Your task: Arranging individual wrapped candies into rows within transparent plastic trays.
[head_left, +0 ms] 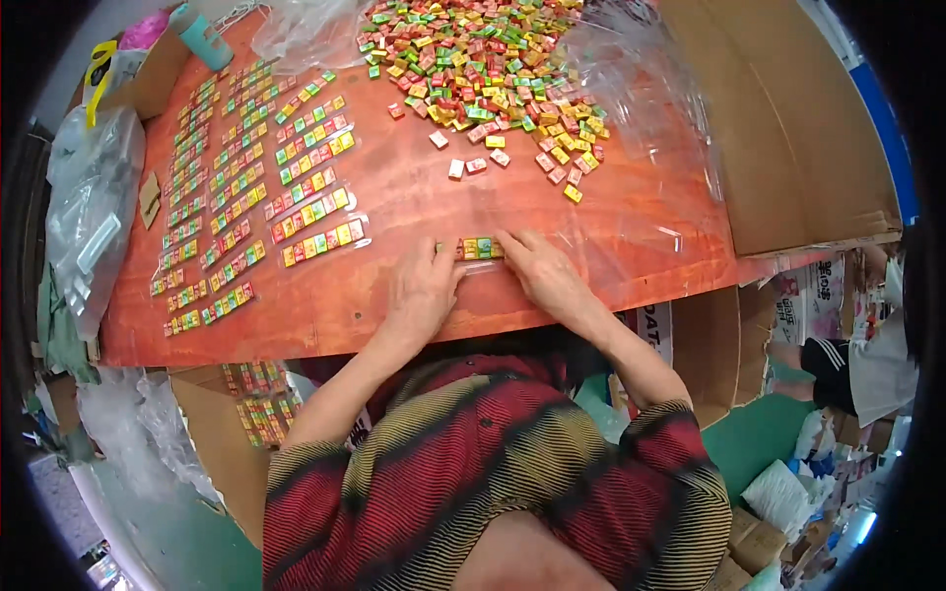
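Near the front of the red-orange wooden table (611, 212), a short row of small coloured boxes (480, 248) lies between my hands, in or on clear plastic. My left hand (422, 288) presses its bent fingers against the row's left end and partly hides it. At the right end, the fingertips of my right hand (540, 274) close in on the row. Finished-looking rows of red, yellow and green boxes (317, 215) lie left of my hands, several in clear plastic. Beyond my hands, a few loose pale boxes (476, 165) lie apart from a large mixed heap (483, 59).
Clear plastic bags (645, 108) spread right of the heap. A large cardboard box (788, 128) stands along the table's right side. At the far left are a turquoise bottle (202, 37) and a plastic bag (94, 187). Below the table edge, an open carton (222, 424) holds more rows.
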A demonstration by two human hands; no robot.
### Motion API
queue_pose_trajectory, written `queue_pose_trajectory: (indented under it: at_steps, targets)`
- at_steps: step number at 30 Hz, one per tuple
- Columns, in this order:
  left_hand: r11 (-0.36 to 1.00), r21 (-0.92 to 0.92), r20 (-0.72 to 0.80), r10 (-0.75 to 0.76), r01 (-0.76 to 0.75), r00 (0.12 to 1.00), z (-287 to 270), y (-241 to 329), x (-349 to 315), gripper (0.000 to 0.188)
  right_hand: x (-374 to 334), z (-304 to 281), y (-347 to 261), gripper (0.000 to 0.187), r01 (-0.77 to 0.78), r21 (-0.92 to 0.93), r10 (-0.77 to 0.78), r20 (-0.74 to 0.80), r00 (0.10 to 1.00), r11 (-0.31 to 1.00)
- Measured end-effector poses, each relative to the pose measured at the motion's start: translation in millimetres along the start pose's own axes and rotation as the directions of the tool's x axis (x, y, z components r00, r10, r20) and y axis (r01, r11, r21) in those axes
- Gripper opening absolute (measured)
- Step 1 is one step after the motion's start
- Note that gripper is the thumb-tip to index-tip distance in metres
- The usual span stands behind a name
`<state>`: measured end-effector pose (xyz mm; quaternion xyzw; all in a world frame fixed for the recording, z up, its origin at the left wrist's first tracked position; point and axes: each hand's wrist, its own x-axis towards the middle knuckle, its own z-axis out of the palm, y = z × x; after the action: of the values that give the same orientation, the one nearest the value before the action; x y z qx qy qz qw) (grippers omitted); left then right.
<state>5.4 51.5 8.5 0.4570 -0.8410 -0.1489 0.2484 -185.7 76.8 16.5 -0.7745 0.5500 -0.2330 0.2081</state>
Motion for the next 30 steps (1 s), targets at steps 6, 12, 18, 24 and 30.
queue_pose_trajectory:
  at_steps: [6,12,18,24,30]
  targets:
    - [0.932,0.320,0.023,0.171,-0.170,0.985,6,-1,-22,0.051,-21,23,11,0.049,0.199,-0.257,-0.229,-0.093,0.969,0.946]
    - [0.913,0.389,0.152,0.072,-0.126,0.986,3,3,-34,0.068,-32,32,-16,0.081,0.060,-0.179,-0.054,0.038,0.998,0.982]
    - [0.947,0.312,0.205,0.014,-0.079,0.979,-3,8,-36,0.077,-30,34,-19,0.082,0.039,-0.213,-0.034,0.025,0.999,0.976]
    - [0.977,0.193,0.181,0.058,-0.093,0.982,2,0,-37,0.075,-24,24,-20,0.080,0.026,-0.308,0.018,0.139,0.990,0.951]
    - [0.996,0.085,-0.065,0.021,-0.015,0.998,0,-5,-20,0.056,-25,29,-18,0.072,0.026,-0.282,0.002,0.098,0.995,0.959]
